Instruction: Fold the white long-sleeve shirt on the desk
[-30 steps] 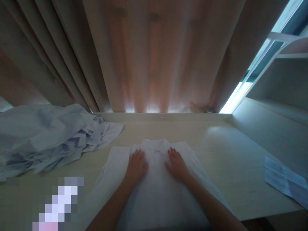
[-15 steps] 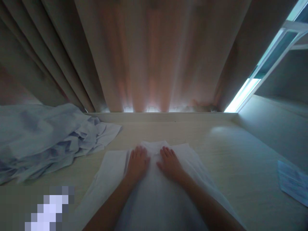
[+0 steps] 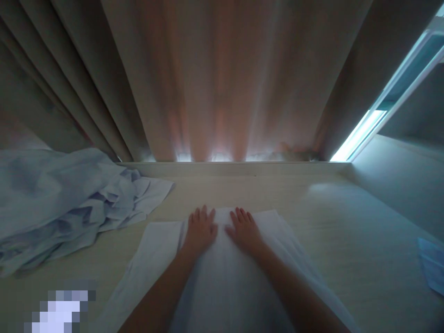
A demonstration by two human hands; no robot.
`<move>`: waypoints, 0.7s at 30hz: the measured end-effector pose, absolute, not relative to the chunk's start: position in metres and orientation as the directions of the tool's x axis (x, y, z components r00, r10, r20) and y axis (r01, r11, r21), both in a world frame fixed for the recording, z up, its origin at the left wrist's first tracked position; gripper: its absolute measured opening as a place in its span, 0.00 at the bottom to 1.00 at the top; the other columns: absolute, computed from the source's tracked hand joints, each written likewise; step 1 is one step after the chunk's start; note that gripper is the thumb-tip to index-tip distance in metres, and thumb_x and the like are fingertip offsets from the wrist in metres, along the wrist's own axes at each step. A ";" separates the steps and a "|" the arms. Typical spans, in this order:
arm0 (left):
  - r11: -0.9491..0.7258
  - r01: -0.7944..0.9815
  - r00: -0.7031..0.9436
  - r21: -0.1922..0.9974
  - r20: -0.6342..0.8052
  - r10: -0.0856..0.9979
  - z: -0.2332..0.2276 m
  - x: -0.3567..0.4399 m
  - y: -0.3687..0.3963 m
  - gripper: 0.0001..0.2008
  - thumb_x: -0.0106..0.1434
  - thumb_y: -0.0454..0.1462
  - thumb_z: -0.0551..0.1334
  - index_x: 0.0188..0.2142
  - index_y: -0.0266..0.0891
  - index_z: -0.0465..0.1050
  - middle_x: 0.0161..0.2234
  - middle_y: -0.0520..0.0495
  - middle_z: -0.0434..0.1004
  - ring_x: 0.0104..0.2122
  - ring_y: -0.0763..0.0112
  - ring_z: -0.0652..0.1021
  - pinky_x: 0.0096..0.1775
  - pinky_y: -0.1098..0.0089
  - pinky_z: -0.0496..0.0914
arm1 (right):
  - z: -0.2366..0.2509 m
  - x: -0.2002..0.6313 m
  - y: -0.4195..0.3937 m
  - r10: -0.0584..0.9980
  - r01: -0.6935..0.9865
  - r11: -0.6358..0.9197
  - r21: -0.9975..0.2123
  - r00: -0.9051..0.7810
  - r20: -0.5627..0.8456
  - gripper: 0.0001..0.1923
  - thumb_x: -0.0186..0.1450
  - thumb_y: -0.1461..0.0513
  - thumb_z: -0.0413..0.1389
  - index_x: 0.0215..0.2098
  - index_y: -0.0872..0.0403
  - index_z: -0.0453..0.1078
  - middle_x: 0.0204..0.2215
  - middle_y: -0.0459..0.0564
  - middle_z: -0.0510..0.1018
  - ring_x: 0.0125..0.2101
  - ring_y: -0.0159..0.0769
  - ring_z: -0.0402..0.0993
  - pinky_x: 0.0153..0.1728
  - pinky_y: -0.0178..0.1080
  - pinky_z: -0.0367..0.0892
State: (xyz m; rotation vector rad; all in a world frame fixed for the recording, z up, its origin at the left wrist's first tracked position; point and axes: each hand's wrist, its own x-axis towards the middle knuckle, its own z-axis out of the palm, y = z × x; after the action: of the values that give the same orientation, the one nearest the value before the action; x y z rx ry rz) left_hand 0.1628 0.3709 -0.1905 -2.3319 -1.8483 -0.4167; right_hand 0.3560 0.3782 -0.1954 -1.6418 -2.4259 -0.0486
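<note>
Head view: both hands flat, palms down, fingers spread and gripping nothing, on a white garment [image 3: 222, 277] spread on the pale worktop [image 3: 329, 231]. Left hand [image 3: 200, 229] and right hand [image 3: 244, 230] lie side by side near the garment's far edge, a narrow gap between them. Garment sits mid-worktop, running from the hands toward the viewer. Crumpled pile of pale clothes [image 3: 62, 203] lies well apart at left. Curtain [image 3: 225, 78] hangs behind the worktop. Bluish sheet [image 3: 432, 263] at right edge. Lighting dim.
</note>
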 end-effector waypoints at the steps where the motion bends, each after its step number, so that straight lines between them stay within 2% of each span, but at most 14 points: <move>1: -0.260 0.964 0.234 0.048 0.304 0.924 -0.189 0.163 0.371 0.27 0.62 0.42 0.48 0.60 0.39 0.55 0.62 0.36 0.53 0.61 0.47 0.54 0.58 0.44 0.47 | -0.196 0.356 0.378 0.913 0.920 0.380 -0.092 -0.358 0.193 0.35 0.66 0.45 0.37 0.62 0.59 0.55 0.62 0.61 0.54 0.62 0.50 0.45 0.60 0.52 0.43; 4: -0.347 0.938 0.332 0.012 0.264 0.906 -0.186 0.165 0.374 0.26 0.61 0.39 0.49 0.59 0.37 0.58 0.61 0.38 0.57 0.61 0.53 0.55 0.60 0.48 0.45 | -0.196 0.356 0.379 0.915 0.922 0.378 -0.088 -0.358 0.185 0.35 0.66 0.44 0.37 0.62 0.58 0.55 0.62 0.61 0.54 0.62 0.50 0.46 0.59 0.53 0.43; 8: -0.335 0.942 0.318 0.029 0.241 0.917 -0.176 0.174 0.382 0.24 0.60 0.40 0.50 0.54 0.35 0.63 0.56 0.36 0.64 0.57 0.54 0.63 0.57 0.51 0.55 | -0.191 0.354 0.381 0.908 0.914 0.397 -0.079 -0.379 0.177 0.33 0.67 0.46 0.39 0.61 0.59 0.56 0.62 0.62 0.54 0.62 0.50 0.45 0.60 0.53 0.42; 11: -0.316 0.948 0.295 0.034 0.273 0.915 -0.162 0.176 0.375 0.24 0.60 0.40 0.51 0.55 0.35 0.62 0.57 0.35 0.63 0.59 0.51 0.61 0.58 0.48 0.53 | -0.179 0.357 0.371 0.891 0.905 0.417 -0.081 -0.390 0.232 0.31 0.67 0.49 0.39 0.62 0.58 0.55 0.63 0.61 0.53 0.63 0.49 0.44 0.60 0.53 0.42; 16: -0.276 0.961 0.257 0.016 0.312 0.914 -0.157 0.131 0.314 0.25 0.61 0.41 0.50 0.58 0.40 0.59 0.62 0.41 0.56 0.62 0.54 0.54 0.61 0.49 0.47 | -0.165 0.392 0.322 0.902 0.926 0.371 -0.076 -0.340 0.267 0.30 0.67 0.51 0.41 0.62 0.57 0.54 0.63 0.59 0.52 0.63 0.46 0.44 0.61 0.52 0.44; 21: -0.094 0.995 0.090 0.013 0.209 0.974 -0.180 0.068 0.238 0.27 0.64 0.44 0.44 0.59 0.39 0.58 0.62 0.40 0.56 0.62 0.55 0.55 0.60 0.50 0.48 | -0.177 0.441 0.274 0.949 0.969 0.239 -0.065 -0.218 0.230 0.30 0.67 0.51 0.41 0.62 0.58 0.55 0.63 0.60 0.53 0.63 0.47 0.44 0.61 0.51 0.43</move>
State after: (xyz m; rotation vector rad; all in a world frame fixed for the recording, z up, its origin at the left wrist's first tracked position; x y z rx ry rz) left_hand 0.0677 0.2375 -0.1801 -2.2172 -2.0195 -0.2479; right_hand 0.4412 0.2736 -0.1771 -1.8069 -2.2883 -0.1345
